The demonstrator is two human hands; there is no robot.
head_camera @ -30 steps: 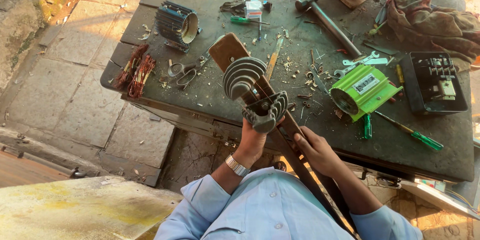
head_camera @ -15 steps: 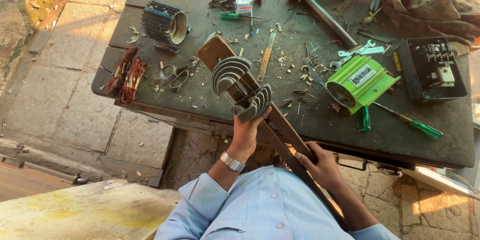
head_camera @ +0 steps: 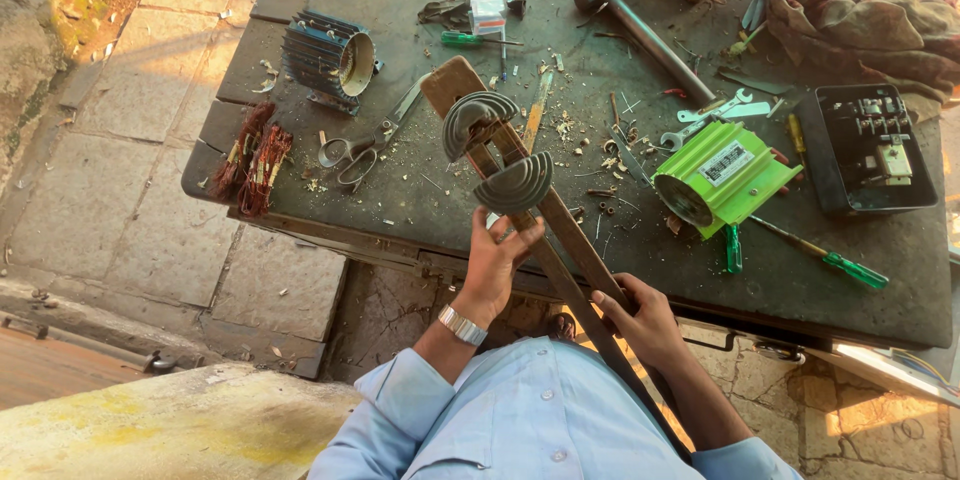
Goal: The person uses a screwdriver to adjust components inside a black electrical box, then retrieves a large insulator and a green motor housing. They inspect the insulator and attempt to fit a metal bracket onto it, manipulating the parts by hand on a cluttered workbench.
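Note:
A long wooden winding former (head_camera: 560, 230) slants from my lap up over the table edge. It carries two stepped half-round metal formers: the upper one (head_camera: 474, 120) near its top end and the lower one (head_camera: 515, 183) below it. My left hand (head_camera: 497, 258), with a wristwatch, grips the wooden bars just under the lower half-round piece, fingertips touching it. My right hand (head_camera: 640, 318) holds the lower part of the wooden bars near my lap.
On the dark worktable (head_camera: 380, 0): a green motor housing (head_camera: 722, 178), finned motor body (head_camera: 325, 58), copper wire bundles (head_camera: 252, 158), scissors (head_camera: 350, 152), hammer (head_camera: 640, 28), green screwdrivers (head_camera: 820, 258), spanners, black tray (head_camera: 865, 150), cloth (head_camera: 870, 15). Stone paving lies left.
The two half-round pieces, stacked close together before, now sit apart along the bars. My left hand has dropped below the lower piece. The view shifted slightly.

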